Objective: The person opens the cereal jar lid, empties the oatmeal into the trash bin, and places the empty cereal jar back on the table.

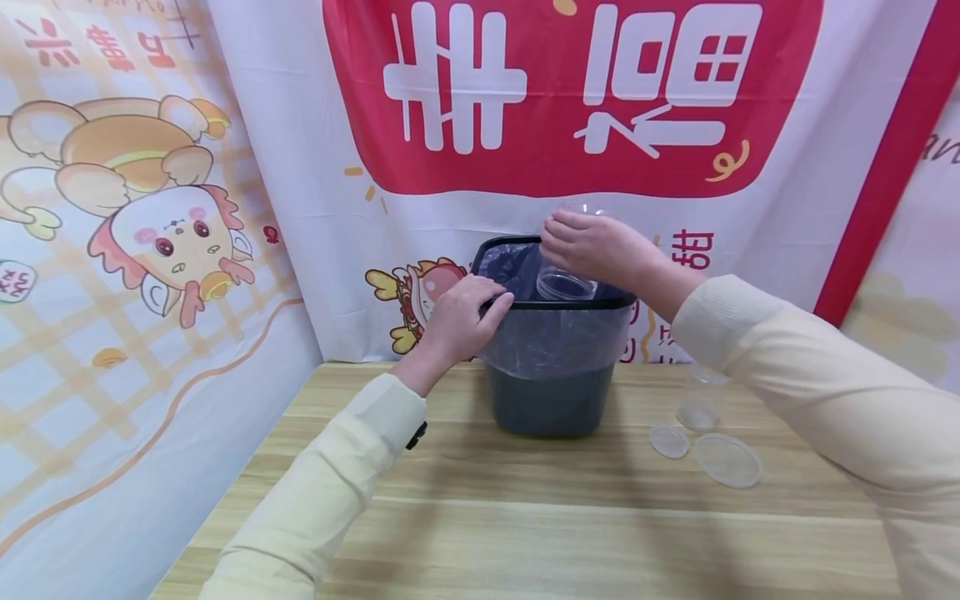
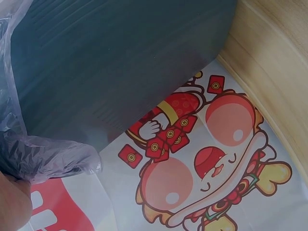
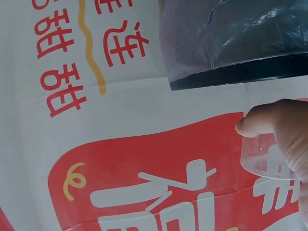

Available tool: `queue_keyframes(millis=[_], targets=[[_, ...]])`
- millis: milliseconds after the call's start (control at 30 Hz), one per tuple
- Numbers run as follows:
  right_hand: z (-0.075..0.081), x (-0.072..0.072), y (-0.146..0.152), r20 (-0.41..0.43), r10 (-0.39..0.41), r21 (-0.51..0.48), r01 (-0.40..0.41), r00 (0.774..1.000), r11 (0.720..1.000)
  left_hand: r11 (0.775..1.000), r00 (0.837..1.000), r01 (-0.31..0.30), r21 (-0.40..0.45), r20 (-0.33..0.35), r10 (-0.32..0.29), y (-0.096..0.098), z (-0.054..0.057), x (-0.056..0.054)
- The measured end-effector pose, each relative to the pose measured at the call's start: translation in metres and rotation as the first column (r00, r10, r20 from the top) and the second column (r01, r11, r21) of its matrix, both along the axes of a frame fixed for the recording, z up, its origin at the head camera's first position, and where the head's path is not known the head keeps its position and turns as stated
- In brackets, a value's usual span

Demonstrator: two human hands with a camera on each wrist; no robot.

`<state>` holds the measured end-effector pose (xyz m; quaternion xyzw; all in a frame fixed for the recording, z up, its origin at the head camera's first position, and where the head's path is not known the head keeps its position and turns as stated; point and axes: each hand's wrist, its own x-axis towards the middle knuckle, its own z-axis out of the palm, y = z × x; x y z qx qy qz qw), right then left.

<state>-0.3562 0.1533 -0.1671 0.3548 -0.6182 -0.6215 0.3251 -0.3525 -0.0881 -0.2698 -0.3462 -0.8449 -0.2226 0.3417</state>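
A dark grey trash can (image 1: 551, 404) with a clear plastic liner (image 1: 555, 337) folded over its black rim stands on the table. My left hand (image 1: 465, 317) grips the near-left part of the rim; in the left wrist view only a bit of that hand (image 2: 13, 204) shows beside the bunched liner (image 2: 62, 159). My right hand (image 1: 588, 246) holds a clear plastic cup (image 1: 566, 286) over the opening, upside down, its lower end inside the can. In the right wrist view the thumb (image 3: 260, 120) presses the cup's side (image 3: 260, 154).
Right of the can, a second clear plastic cup (image 1: 701, 404) stands on the wooden table (image 1: 525, 533). Two clear round lids, a smaller one (image 1: 669, 442) and a larger one (image 1: 727, 460), lie flat in front of it. A printed cloth (image 1: 420, 217) hangs close behind the can.
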Motion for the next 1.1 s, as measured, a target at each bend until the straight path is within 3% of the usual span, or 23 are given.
queue_keyframes(millis=[267,467,633,833,967,1100], targets=[[-0.0017,-0.0003,0.0005,-0.061,0.077,-0.017,-0.078,0.995,0.997,1.0,1.0,-0.001,0.001,-0.01,0.001,0.0002,-0.0001,-0.0008],[0.001,-0.0006,-0.0002,-0.059,-0.011,0.002,0.011,0.998,1.0,1.0,1.0,-0.001,0.003,-0.011,0.001,-0.0003,-0.0004,-0.0006],[0.005,-0.0006,-0.0003,-0.069,-0.006,-0.029,0.004,0.998,1.0,1.0,1.0,0.005,0.008,-0.019,-0.005,-0.0004,0.0008,-0.0005],[0.0031,-0.0021,-0.0001,-0.018,-0.011,0.021,0.012,1.0,1.0,1.0,1.0,-0.004,0.007,-0.017,0.004,-0.0003,0.0011,-0.0012],[0.0032,-0.0025,0.0,-0.026,-0.018,-0.009,0.017,1.0,1.0,1.0,1.0,0.009,0.01,-0.025,-0.009,0.0009,0.0007,-0.0018],[0.0014,-0.0022,0.0,0.038,-0.025,0.001,0.025,0.999,1.0,1.0,1.0,0.004,0.007,-0.019,-0.004,0.0013,0.0,-0.0017]])
